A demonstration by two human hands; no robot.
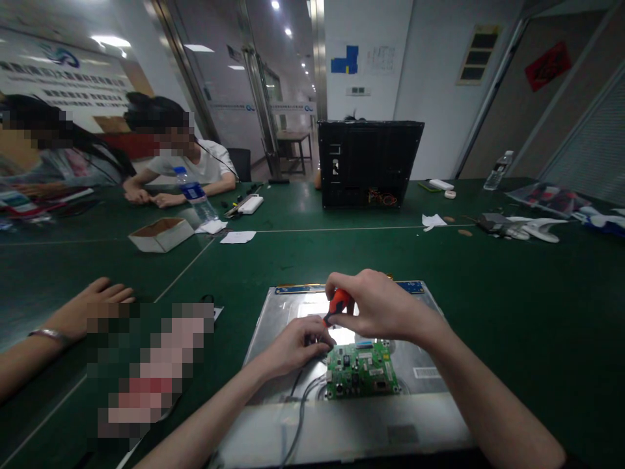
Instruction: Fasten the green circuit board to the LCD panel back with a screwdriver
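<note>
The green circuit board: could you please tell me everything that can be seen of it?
The green circuit board is roughly rectangular and looks rigid. It carries small dark chips, pale label-like patches and a blue-and-white strip at its far edge. It lies flat, component side up, on a silvery panel. Grey cables run by its left edge; whether they plug in is unclear. The left hand is at its far left corner, but contact cannot be told.

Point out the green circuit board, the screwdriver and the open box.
Green circuit board [362, 370]: head view, middle of its top face.
Screwdriver [340, 301]: head view, red handle.
Open box [166, 241]: head view, near wall.
</note>
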